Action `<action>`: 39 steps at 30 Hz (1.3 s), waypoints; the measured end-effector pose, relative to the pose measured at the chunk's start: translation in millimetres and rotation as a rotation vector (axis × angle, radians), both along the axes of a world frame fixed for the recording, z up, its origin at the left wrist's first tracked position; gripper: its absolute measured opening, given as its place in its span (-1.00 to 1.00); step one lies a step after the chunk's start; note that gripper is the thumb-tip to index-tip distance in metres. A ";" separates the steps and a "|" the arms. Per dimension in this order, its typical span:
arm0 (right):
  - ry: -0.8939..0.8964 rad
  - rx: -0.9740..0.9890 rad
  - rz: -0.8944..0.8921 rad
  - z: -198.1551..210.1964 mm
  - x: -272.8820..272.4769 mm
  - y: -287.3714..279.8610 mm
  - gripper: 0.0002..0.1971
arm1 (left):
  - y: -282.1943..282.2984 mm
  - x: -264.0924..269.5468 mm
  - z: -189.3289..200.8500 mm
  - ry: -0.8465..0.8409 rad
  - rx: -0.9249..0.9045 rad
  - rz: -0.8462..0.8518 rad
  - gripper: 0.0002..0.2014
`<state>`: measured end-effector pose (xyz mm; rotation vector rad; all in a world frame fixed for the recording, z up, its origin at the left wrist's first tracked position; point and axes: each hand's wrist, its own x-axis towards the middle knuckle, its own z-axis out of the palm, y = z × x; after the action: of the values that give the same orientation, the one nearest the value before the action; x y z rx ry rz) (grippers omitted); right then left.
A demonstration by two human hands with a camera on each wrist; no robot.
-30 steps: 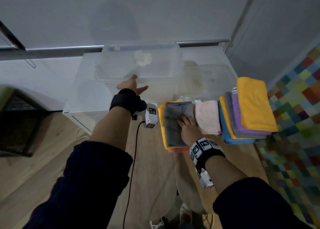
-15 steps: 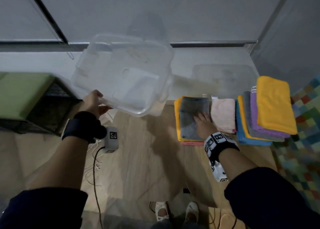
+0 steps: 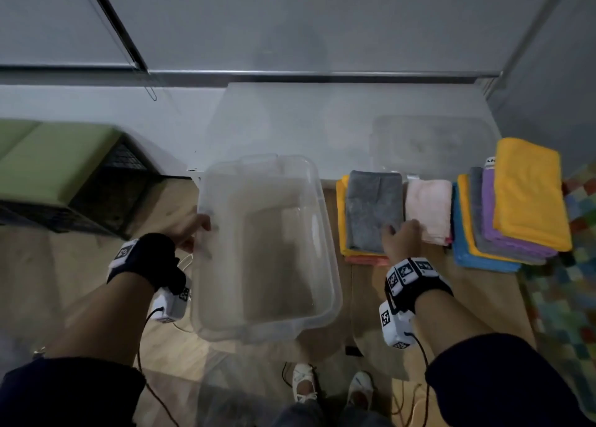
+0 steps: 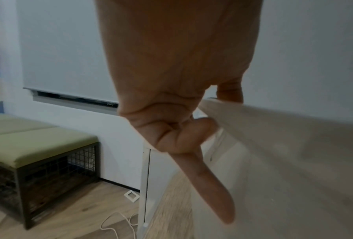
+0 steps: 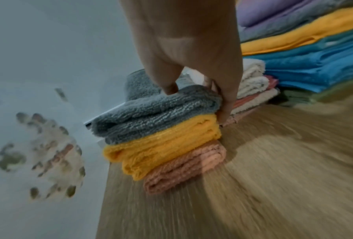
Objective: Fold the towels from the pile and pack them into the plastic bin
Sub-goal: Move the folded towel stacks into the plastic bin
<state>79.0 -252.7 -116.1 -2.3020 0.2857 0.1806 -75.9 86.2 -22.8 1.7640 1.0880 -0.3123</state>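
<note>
A clear plastic bin is in front of me over the wooden table, empty and blurred. My left hand grips its left rim; the left wrist view shows the fingers curled around the rim. To the bin's right is a folded stack: a grey towel on a yellow towel on a salmon towel. My right hand holds this stack at its near right corner, thumb on top, fingers down the side. A folded pink towel lies beside it.
A pile of larger towels, yellow on top, lies at the table's right end. A clear lid rests on the white ledge behind. A green-cushioned wire bench stands to the left, a colourful rug to the right.
My left hand took the bin off the white ledge, swung it out to the left and brought it down in front of me. The right hand stayed on the folded stack.
</note>
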 end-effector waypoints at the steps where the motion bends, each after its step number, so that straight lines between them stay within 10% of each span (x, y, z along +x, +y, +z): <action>1: 0.087 0.085 -0.050 -1.1 0.8 -2.6 -0.54 | -0.3 1.3 -2.5 0.014 -0.006 0.003 -0.58; 14: 0.706 0.484 -0.007 -21.3 27.2 -9.2 -0.59 | 1.5 39.3 -11.6 -0.034 0.027 0.000 -0.72; 21: 0.665 0.578 -0.032 -31.9 22.5 5.7 -0.21 | -3.7 37.4 -4.0 0.069 0.091 -0.036 -0.70; 26: 0.578 0.699 -0.070 -3.5 19.4 4.5 -0.39 | -7.1 41.2 4.7 0.119 0.332 -0.181 -0.17; 30: 0.477 0.650 0.028 43.8 22.9 -6.2 -0.33 | -32.6 52.0 36.7 -0.008 0.495 -0.417 -0.14; 36: 0.374 0.641 0.240 140.1 25.2 -22.7 -0.53 | -79.4 68.2 71.2 -0.279 -0.084 -0.189 -0.68; 39: 0.358 0.767 0.360 184.6 18.5 -22.1 -0.78 | -97.1 60.1 59.4 -0.210 -0.350 -0.110 -0.56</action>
<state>97.5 -274.8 68.5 -1.5266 -0.0336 0.7497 -15.8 -10.8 36.6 1.5060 0.7374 -0.3532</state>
